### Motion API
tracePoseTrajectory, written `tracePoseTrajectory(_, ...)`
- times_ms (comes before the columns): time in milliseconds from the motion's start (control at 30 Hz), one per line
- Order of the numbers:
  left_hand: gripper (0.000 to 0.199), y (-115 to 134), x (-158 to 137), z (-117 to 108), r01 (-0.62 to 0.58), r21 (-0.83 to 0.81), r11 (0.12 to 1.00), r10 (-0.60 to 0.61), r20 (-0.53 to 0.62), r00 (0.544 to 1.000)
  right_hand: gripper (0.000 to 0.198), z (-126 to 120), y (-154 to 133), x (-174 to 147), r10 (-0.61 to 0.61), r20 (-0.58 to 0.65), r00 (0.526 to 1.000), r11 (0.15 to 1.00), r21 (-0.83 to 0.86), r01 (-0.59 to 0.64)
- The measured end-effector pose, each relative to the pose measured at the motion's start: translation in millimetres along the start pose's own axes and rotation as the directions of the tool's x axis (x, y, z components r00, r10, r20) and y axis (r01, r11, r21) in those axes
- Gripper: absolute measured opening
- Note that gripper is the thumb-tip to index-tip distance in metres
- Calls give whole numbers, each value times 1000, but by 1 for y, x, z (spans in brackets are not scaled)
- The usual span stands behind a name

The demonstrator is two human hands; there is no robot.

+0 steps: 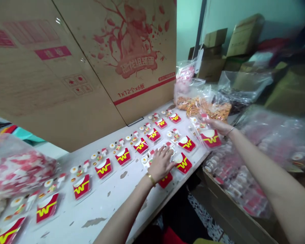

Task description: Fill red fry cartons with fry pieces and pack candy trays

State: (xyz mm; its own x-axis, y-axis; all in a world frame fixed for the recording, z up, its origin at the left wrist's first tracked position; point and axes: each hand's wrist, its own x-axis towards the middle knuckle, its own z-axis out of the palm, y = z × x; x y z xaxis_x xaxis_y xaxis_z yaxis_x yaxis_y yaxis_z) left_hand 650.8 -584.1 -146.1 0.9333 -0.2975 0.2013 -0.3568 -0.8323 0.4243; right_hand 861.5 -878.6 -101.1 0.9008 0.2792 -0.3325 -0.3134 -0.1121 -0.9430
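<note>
My left hand (162, 164), with a gold bangle at the wrist, lies palm down over the packets near the table's front edge. Its fingers are spread, and it partly covers a clear packet with a red fries box (165, 180) marked with a yellow W. Between thumb and fingers, my right hand (218, 126) pinches the top of another clear packet (209, 137), held at the table's right edge. That packet shows a red fries box and small toy food pieces, one like a fried egg. Close by lie more such packets (187, 143).
A row of similar packets (103, 168) runs along the table (117, 206). Behind it stands a large carton (142, 40). Bags of orange pieces (208, 109) sit at the back right, and a bag of red-and-white pieces (20, 166) at left. An open box (240, 184) of packets stands below right.
</note>
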Motion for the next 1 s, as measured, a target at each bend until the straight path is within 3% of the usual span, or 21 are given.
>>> tracePoseTrajectory(133, 71, 8, 67, 30, -79, 62, 995, 66, 184, 981, 28, -16, 16, 19, 137, 57, 989, 991, -5, -136)
tracePoseTrajectory(200, 76, 13, 80, 42, -91, 48, 995, 77, 226, 971, 32, -13, 21, 20, 170, 107, 980, 985, 16, -173)
tracePoseTrajectory(267, 76, 19, 74, 50, -89, 33, 995, 79, 233, 969, 33, -7, 24, 18, 160, 164, 973, 984, 47, -170)
tracePoseTrajectory(400, 73, 35, 29, 53, -38, 24, 999, 33, 206, 978, 31, 9, 28, 5, 170, 294, 941, 975, 87, -204)
tracePoseTrajectory(533, 70, 44, -17, 42, 1, 8, 1000, -2, 221, 975, 32, 38, 36, -9, 192, 383, 904, 966, 88, -243)
tracePoseTrajectory(667, 68, 32, -62, 16, 30, 11, 999, -32, 266, 964, 28, 83, 47, -26, 186, 430, 883, 971, 55, -232)
tracePoseTrajectory(800, 64, 12, -114, -16, 77, 33, 997, -83, 297, 951, 30, 124, 53, -40, 203, 542, 815, 970, 0, -242)
tracePoseTrajectory(867, 64, 5, -137, -30, 103, 49, 993, -113, 304, 946, 30, 131, 50, -40, 215, 561, 799, 964, 8, -265)
tracePoseTrajectory(1000, 63, 1, -164, -46, 147, 56, 987, -158, 307, 939, 31, 111, 38, -16, 290, 440, 850, 954, -67, -291)
